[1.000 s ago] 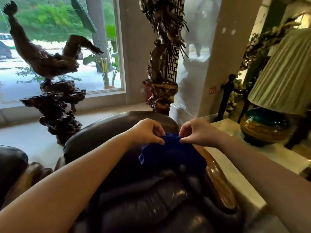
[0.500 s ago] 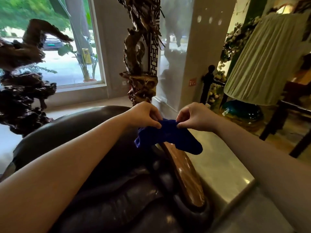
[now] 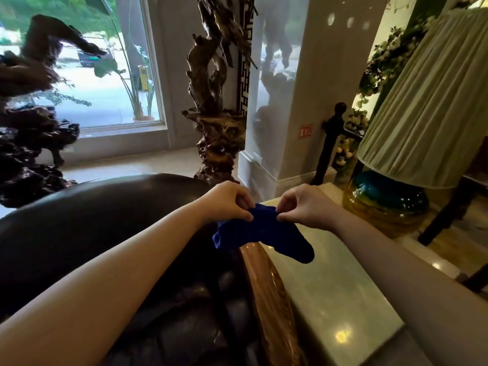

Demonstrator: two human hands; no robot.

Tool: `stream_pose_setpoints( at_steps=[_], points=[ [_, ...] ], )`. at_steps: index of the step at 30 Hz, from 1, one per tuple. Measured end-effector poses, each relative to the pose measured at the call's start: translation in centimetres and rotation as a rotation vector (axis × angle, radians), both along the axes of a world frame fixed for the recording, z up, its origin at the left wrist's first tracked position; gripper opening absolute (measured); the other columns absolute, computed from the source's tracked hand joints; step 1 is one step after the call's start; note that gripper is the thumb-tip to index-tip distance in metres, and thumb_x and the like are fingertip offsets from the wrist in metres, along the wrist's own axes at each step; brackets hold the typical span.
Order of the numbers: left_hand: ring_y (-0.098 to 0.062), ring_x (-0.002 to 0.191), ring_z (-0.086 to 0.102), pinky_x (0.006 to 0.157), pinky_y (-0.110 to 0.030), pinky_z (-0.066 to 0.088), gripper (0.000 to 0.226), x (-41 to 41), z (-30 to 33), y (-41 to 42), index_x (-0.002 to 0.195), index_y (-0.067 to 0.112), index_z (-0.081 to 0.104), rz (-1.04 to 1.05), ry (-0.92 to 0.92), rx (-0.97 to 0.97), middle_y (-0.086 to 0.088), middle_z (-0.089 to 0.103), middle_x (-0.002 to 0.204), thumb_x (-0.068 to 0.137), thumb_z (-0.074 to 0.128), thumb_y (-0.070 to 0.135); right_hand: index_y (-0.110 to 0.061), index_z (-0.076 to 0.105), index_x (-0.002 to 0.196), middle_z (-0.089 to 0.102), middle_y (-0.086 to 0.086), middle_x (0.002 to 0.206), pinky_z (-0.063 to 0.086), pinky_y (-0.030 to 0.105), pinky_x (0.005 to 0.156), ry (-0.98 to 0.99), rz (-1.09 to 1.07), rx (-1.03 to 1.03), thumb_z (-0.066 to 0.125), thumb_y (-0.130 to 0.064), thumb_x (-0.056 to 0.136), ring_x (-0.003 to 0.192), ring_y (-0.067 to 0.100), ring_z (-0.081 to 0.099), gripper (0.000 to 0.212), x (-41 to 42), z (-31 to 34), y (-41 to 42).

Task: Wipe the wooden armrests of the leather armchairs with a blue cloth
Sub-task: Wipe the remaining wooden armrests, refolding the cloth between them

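Farthest left, a dark gnarled root carving (image 3: 29, 133) stood before the window (image 3: 105, 62), through which a potted plant (image 3: 140, 107) showed, its long stems rising out of a pale pot. Below them spread the rounded back of the dark leather armchair (image 3: 92, 220), glossy and creased lower down. The left hand (image 3: 227, 200) was closed in a pinch on the upper edge of the blue cloth (image 3: 261, 233), thumb and fingers pressed together over the fabric. That cloth was a deep, saturated blue, soft and bunched, held up between both hands so that its lower folds drooped on either side; it hung just above the far end of the wooden armrest (image 3: 272, 299), though contact could not be told. The armrest itself was a polished reddish-brown, shining, running toward the viewer beside the leather. The right hand (image 3: 303, 204) likewise pinched the cloth's top edge, close to the left. Beside the armrest lay a pale green stone side table (image 3: 330, 299), bearing a lamp (image 3: 383, 202) with a blue and gold base and a pleated shade.
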State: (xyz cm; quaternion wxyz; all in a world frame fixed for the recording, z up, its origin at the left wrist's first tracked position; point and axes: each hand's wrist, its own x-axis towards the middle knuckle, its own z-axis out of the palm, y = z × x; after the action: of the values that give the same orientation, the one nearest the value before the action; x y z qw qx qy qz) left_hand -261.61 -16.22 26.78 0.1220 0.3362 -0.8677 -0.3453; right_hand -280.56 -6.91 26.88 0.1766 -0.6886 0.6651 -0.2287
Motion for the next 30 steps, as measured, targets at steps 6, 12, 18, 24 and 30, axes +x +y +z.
stream_pose_setpoints(
  at_steps=[6,12,18,24,30],
  points=[
    [0.004,0.07,0.062,0.061,-0.005,0.046,0.019,-5.4,-6.1,-0.3,0.079,0.026,0.066,0.205,0.022,0.088,0.009,0.068,0.079,0.068,0.078,0.016,-0.021,0.069,0.081,0.067,-0.011,0.074,0.053,0.016,0.057,0.011,0.126,0.066,0.072,-0.015,0.075,0.069,0.004,0.064,0.009,-6.3,-5.1,-3.3],
    [-0.003,0.08,0.062,0.066,-0.013,0.05,0.021,-10.5,-15.5,1.4,0.083,0.026,0.066,0.412,0.045,0.17,0.007,0.067,0.085,0.07,0.076,0.013,-0.018,0.07,0.086,0.063,-0.009,0.076,0.044,0.011,0.058,0.007,0.203,0.166,0.069,-0.016,0.075,0.069,0.001,0.059,0.01,-11.7,-14.2,-5.1],
    [-0.003,0.079,0.062,0.065,-0.013,0.048,0.021,-13.6,-25.6,2.9,0.081,0.029,0.066,0.562,-0.003,0.253,0.008,0.067,0.082,0.071,0.075,0.013,-0.018,0.069,0.082,0.066,-0.005,0.079,0.038,0.014,0.059,0.04,0.28,0.285,0.069,-0.017,0.074,0.071,0.006,0.057,0.008,-14.3,-23.9,-6.3],
    [-0.001,0.077,0.061,0.061,-0.01,0.047,0.022,-14.6,-33.6,1.2,0.081,0.029,0.065,0.613,-0.05,0.32,0.009,0.065,0.081,0.073,0.073,0.011,-0.021,0.066,0.079,0.06,-0.007,0.075,0.036,0.015,0.057,0.006,0.246,0.343,0.068,-0.017,0.075,0.069,0.007,0.055,0.006,-14.7,-32.7,-8.3],
    [-0.005,0.079,0.061,0.061,-0.012,0.048,0.02,-14.2,-38.9,-0.9,0.087,0.022,0.065,0.644,-0.074,0.304,0.007,0.064,0.085,0.075,0.071,0.008,-0.026,0.06,0.08,0.057,-0.008,0.078,0.038,0.017,0.058,0.046,0.238,0.327,0.067,-0.019,0.078,0.07,0.007,0.054,0.01,-13.6,-38.7,-10.7]
  ],
)
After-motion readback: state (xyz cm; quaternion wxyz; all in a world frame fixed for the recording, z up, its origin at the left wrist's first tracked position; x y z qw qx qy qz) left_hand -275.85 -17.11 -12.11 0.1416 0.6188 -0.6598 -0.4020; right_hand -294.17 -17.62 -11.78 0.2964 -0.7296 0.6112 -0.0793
